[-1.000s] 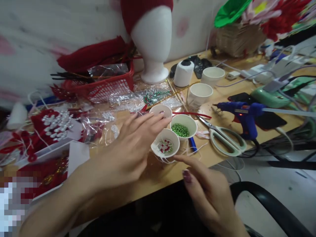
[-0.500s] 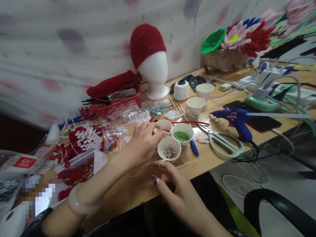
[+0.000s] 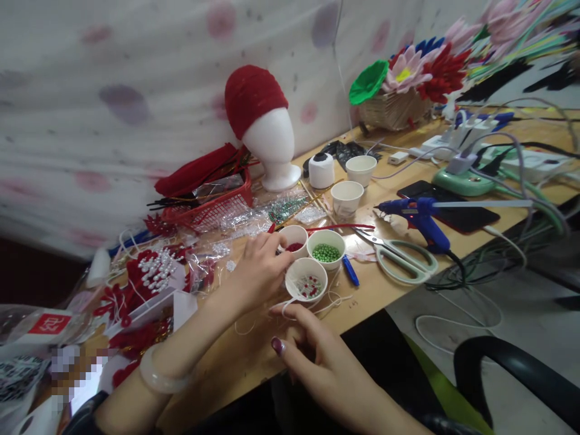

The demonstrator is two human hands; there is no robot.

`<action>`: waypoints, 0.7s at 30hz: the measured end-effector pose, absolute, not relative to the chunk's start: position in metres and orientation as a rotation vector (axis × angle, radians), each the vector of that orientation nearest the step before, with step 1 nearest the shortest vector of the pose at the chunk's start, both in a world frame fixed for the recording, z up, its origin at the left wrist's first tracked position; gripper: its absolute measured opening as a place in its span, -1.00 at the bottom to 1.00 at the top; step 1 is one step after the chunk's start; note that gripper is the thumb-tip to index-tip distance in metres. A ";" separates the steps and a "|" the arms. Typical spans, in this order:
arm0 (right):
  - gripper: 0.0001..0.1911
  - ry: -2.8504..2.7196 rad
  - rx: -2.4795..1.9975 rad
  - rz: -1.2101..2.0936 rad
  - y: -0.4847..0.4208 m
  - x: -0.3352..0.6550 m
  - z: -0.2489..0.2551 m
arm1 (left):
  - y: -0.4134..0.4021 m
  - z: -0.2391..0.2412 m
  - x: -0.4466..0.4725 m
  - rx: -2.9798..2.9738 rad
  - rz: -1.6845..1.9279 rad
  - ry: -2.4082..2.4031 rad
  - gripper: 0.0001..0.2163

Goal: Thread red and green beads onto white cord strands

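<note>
My left hand (image 3: pixel 260 266) is at the left side of a white paper cup (image 3: pixel 295 233) with dark red beads inside. Its bent fingers and thumb close about the cup's rim, partly covering it. Touching that cup are a cup of green beads (image 3: pixel 325 252) and, nearer me, a cup of red and whitish beads (image 3: pixel 308 287). My right hand (image 3: pixel 315 350) is below this front cup, index finger stretched forward and thumb apart, other fingers curled. A thin white cord (image 3: pixel 333 300) runs by the front cup and across the right index fingertip.
A blue glue gun (image 3: pixel 417 217), scissors (image 3: pixel 403 257) and a blue pen cap (image 3: pixel 350 272) lie to the right. Behind stand two paper cups (image 3: pixel 347 198) and a foam head (image 3: pixel 270 142) in a red cap. Red flowers and pearl sprays (image 3: pixel 158 269) crowd the left.
My left hand has drawn back slightly from the cup's mouth, so its dark red beads now show. My right hand stays by the front cup. The whole view has shifted a little.
</note>
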State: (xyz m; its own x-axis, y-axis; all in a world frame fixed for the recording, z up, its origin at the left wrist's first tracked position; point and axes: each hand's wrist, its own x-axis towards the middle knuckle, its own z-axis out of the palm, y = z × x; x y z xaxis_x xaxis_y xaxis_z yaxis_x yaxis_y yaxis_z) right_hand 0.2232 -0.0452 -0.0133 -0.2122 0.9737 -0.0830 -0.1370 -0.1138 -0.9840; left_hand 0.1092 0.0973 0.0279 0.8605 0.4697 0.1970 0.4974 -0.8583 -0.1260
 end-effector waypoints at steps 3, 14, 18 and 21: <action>-0.64 -1.180 -1.080 1.491 -0.044 0.226 -0.012 | 0.098 0.036 0.109 -2.885 -0.100 -0.723 -0.83; -0.50 -1.200 -1.013 1.493 -0.038 0.222 -0.006 | 0.089 0.080 0.097 -3.227 0.242 -0.879 -0.82; -0.52 -1.251 -1.046 1.474 -0.037 0.225 -0.004 | 0.095 0.083 0.097 -3.320 0.323 -0.901 -0.79; -0.54 -1.314 -1.077 1.486 -0.040 0.229 -0.002 | 0.096 0.078 0.095 -3.315 0.409 -0.914 -0.80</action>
